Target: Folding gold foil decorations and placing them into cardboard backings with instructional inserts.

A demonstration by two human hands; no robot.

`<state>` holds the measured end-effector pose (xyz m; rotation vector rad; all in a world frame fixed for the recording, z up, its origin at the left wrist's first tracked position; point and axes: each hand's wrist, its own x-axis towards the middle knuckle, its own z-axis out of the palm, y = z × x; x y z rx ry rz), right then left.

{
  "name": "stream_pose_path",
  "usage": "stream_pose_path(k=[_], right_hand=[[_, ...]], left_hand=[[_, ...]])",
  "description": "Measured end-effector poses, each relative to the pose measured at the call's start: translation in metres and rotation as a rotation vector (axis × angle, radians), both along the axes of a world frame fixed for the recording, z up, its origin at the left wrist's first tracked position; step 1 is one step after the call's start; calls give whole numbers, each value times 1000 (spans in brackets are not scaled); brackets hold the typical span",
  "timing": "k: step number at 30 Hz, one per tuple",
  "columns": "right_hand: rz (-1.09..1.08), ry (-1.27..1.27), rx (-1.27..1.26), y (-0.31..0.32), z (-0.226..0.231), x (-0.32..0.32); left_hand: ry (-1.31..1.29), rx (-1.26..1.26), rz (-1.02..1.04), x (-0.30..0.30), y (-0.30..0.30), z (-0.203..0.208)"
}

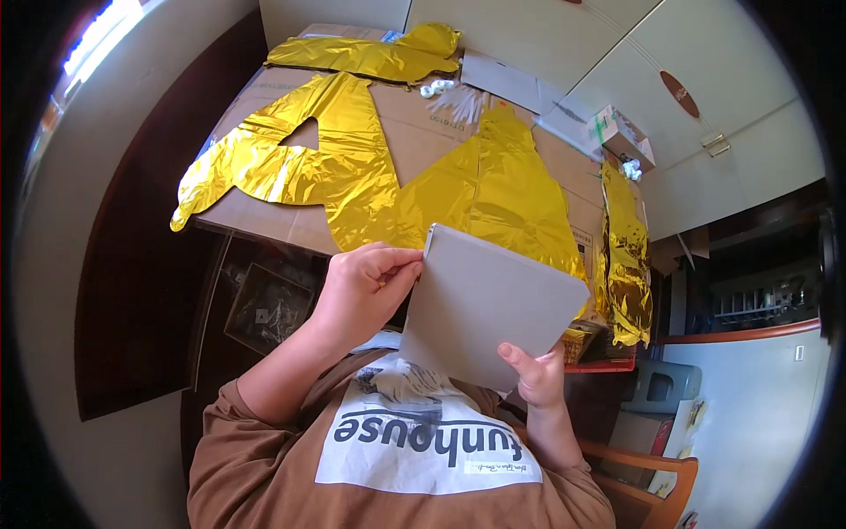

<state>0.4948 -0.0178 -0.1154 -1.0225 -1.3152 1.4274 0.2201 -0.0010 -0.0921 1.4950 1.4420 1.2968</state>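
I hold a flat, light grey rectangular sheet (493, 300) in front of my chest, tilted, its far left corner raised. My left hand (366, 286) pinches that sheet's left edge near the corner between thumb and fingers. At its near right edge my right hand (538, 370) grips it, thumb on the upper face and fingers hidden beneath. Just beyond lies a flat gold foil letter balloon (502, 181), partly covered by the sheet. An A-shaped gold foil balloon (352, 150) lies left of it on the cardboard (423, 115).
Another gold foil balloon (352, 55) lies at the far edge, and one (627, 256) hangs over the right edge. Clear strips (458, 104) and white rolls (436, 87) lie at the back. A small open box (621, 137) stands far right; a wooden chair (656, 476) is near right.
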Motion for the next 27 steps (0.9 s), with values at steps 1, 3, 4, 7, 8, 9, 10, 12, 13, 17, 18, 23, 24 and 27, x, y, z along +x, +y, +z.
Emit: stream_pose_path(k=[1,3,4,7,8,9,10,12,13,17,18,23,24,27], right_hand=[[4,-21,37,-1,3,0],[1,-54,84,-3,11,-3],[-7,-65,95,-5,15,-5],[11,-111,118,-7,11,0],[22,-129,124,-7,9,2],[18,-118,122,-8,9,2],[13,-106,120,-8,9,1],[10,-95,112,-8,8,0],[13,-95,106,-8,7,0],[-6,5,95,-7,7,-6],[-18,-15,93,-7,5,-5],[-65,-40,145,-14,1,0],[-64,-49,165,-16,0,0],[-65,-78,219,-21,-3,1]], left_hand=[[19,-5,13,0,0,2],[44,22,42,0,-1,2],[56,35,56,0,-2,1],[108,44,93,0,-3,8],[99,42,90,-1,-4,8],[91,40,84,-1,-4,8],[83,39,77,-1,-3,8],[-62,-48,74,0,-3,11],[-135,-92,72,0,-3,12],[-347,-101,-16,-4,2,5],[-230,-48,-7,-4,0,8],[44,193,42,0,-6,15],[-2,228,49,1,-7,14],[-87,310,44,4,-8,14]])
